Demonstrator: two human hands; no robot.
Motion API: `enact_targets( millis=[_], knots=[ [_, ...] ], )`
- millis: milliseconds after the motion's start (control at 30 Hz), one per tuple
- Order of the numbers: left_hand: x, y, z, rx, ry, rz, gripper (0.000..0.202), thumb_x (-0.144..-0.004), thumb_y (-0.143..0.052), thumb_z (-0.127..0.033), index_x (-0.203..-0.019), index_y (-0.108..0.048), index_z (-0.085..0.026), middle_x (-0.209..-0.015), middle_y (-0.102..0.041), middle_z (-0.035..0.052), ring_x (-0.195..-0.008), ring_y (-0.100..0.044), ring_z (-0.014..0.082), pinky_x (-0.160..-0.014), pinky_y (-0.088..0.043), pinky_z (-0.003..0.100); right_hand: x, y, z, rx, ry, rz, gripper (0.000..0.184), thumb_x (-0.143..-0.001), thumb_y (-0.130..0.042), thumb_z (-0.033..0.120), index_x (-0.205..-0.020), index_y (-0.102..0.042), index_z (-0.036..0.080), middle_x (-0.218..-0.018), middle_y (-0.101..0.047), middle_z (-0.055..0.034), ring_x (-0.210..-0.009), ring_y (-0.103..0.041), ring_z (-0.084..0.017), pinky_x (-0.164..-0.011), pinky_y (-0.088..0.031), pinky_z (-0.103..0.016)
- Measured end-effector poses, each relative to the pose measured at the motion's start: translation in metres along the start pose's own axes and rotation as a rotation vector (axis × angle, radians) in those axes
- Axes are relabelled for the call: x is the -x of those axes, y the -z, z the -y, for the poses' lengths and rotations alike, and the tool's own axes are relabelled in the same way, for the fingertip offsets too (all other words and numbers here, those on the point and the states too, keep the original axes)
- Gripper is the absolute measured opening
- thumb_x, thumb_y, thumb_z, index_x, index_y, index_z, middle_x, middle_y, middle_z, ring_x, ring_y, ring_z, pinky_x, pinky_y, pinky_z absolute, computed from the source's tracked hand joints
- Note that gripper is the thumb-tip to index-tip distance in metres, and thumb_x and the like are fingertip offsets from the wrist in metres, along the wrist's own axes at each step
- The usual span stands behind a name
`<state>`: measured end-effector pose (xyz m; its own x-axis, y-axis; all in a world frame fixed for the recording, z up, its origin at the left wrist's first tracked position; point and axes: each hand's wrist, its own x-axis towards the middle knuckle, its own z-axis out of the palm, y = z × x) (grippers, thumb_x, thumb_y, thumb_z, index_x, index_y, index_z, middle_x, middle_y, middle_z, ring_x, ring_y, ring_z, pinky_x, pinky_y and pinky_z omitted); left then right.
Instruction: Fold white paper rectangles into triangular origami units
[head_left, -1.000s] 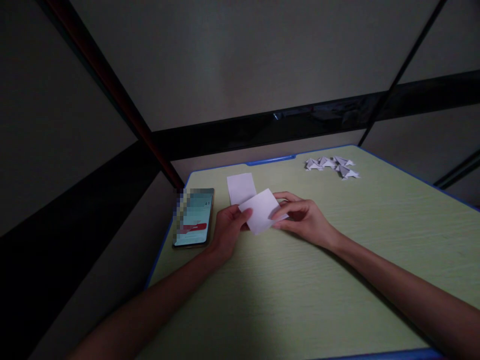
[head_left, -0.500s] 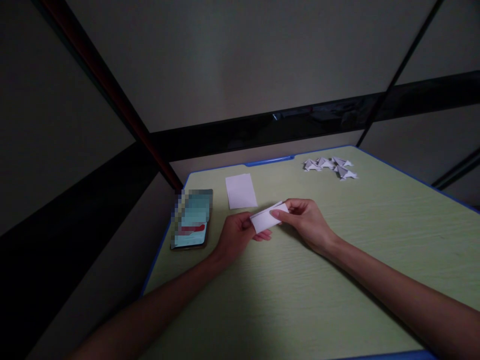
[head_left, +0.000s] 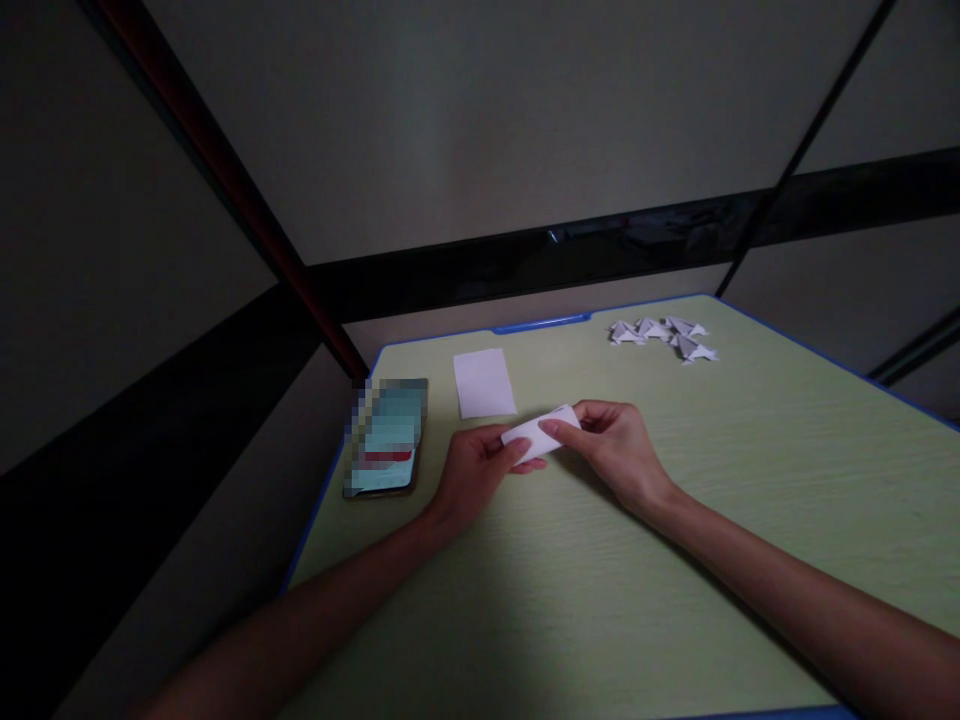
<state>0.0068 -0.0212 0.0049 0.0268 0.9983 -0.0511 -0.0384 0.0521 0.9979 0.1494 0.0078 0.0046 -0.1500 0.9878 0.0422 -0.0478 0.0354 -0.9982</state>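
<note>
A folded sheet of white paper (head_left: 534, 437) is held up between my two hands, just above the table. My left hand (head_left: 480, 465) grips its left end, thumb on the front face and fingers behind. At the right end my right hand (head_left: 611, 440) pinches it, with the thumb pressed on the front. The paper is a narrow strip, tilted up to the right, and its layers show along the top edge. Behind it lies a flat stack of white paper (head_left: 484, 383).
A phone (head_left: 384, 440) with its screen lit, partly pixelated, lies at the table's left edge. Several folded white paper figures (head_left: 660, 335) sit at the back right. The light green table (head_left: 750, 480) has a blue rim and meets a panelled wall (head_left: 480, 130).
My left thumb has come over onto the front of the folded paper and presses it. The paper's layers look closer together. The view has shifted very slightly.
</note>
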Motion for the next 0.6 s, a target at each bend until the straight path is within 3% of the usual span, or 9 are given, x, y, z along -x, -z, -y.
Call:
enact_targets(
  millis=[333,600],
  knots=[
    [0.0006,-0.0003,0.0001,-0.030,0.005,-0.018,0.015,-0.064,-0.060,-0.024,-0.072,-0.065,-0.011,-0.059,-0.066,0.0009,-0.055,-0.063,0.0140,-0.055,-0.050,0.023,0.0006,-0.0001,-0.0001,-0.026,-0.014,0.004,0.019,-0.053,-0.068,0.023,-0.049,-0.053,0.012,-0.048,-0.052,0.0031,-0.043,-0.039,-0.005,-0.041,-0.025,-0.019],
    [0.0007,0.0012,-0.0008,-0.080,0.001,-0.050,0.016,-0.066,-0.059,-0.023,-0.071,-0.064,-0.009,-0.057,-0.065,0.0022,-0.052,-0.062,0.0142,-0.051,-0.049,0.021,-0.0029,-0.0021,-0.0012,-0.242,-0.121,-0.035,0.017,-0.046,-0.072,0.022,-0.049,-0.059,0.012,-0.049,-0.058,0.0011,-0.046,-0.045,-0.007,-0.048,-0.032,-0.022]
  ],
)
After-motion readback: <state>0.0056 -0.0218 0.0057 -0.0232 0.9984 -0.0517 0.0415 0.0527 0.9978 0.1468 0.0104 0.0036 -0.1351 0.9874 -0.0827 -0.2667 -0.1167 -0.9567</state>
